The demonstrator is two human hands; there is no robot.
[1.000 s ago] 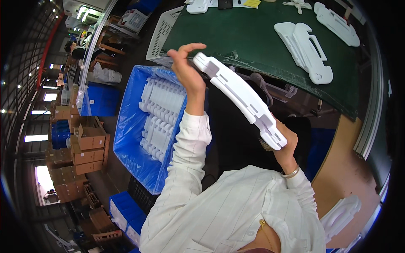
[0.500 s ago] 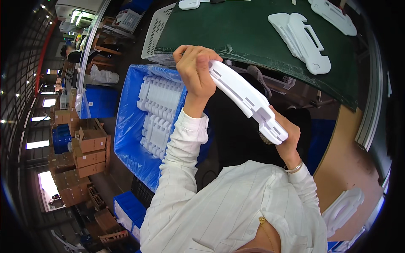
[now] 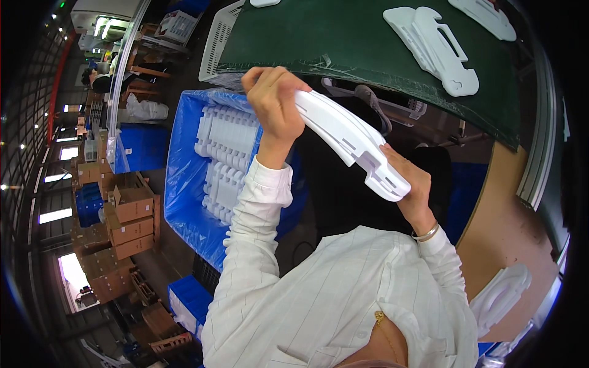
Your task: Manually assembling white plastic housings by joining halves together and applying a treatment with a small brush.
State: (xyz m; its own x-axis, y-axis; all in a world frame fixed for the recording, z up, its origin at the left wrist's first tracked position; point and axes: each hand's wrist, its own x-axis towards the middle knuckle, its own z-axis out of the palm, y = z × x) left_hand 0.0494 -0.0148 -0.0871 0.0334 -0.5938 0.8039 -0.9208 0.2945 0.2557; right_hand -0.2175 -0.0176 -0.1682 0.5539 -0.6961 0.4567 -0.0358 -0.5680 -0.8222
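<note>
Between my two hands I hold a long, curved white plastic part (image 3: 343, 132) with slots along its edge, tilted down toward the right. My left hand (image 3: 273, 101) is closed round its upper left end, thumb along the top. Gripping its lower right end from behind is my right hand (image 3: 412, 184), its fingers partly hidden by the part. The part is in the air in front of my chest, close to the near edge of the green table (image 3: 307, 37). On that table lie similar white plastic parts (image 3: 438, 52), two of them side by side.
Left of me stands a blue bin (image 3: 181, 178) lined with plastic film, holding stacked white parts (image 3: 227, 138). A white perforated basket (image 3: 215, 46) sits by the table's left end. At right, another white part (image 3: 500, 297) rests on a brown board (image 3: 512, 233). Cardboard boxes (image 3: 132, 214) stand far left.
The white part has shifted slightly left and up with both hands and turned a little, showing more of its broad face. Both hands keep their hold.
</note>
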